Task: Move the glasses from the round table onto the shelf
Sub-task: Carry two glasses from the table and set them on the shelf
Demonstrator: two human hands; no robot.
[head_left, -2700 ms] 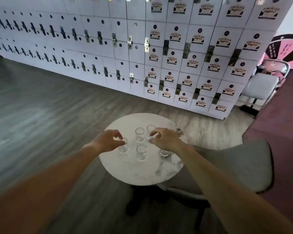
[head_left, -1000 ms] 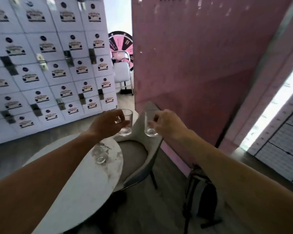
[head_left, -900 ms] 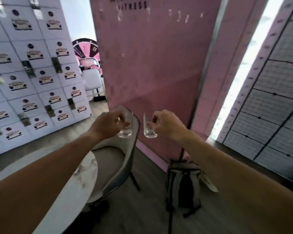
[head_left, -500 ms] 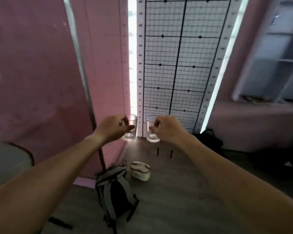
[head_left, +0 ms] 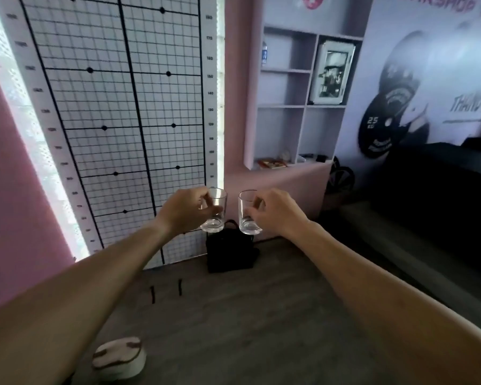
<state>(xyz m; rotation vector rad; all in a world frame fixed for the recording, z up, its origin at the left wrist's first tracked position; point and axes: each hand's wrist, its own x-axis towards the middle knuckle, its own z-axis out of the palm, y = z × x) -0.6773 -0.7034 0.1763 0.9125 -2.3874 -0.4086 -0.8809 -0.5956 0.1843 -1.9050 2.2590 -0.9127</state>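
My left hand (head_left: 185, 211) grips a small clear glass (head_left: 215, 211) by its side, upright, in mid-air. My right hand (head_left: 275, 211) holds a second clear glass (head_left: 247, 215) the same way, a little to the right of the first. Both glasses look empty. The pale shelf unit (head_left: 281, 106) with several open compartments hangs on the wall ahead, up and to the right of my hands. The round table is out of view.
A framed picture (head_left: 331, 73) and small items fill some shelf compartments. A black bag (head_left: 229, 254) stands on the floor below the glasses. A gridded measuring wall (head_left: 122, 120) is at left, a dark bench (head_left: 442, 207) at right, a white shoe (head_left: 120, 359) near my feet.
I lifted one glass in each hand off the round table and turned right, past the pink wall. The shelf unit has come into view ahead, nearer than half a second ago.
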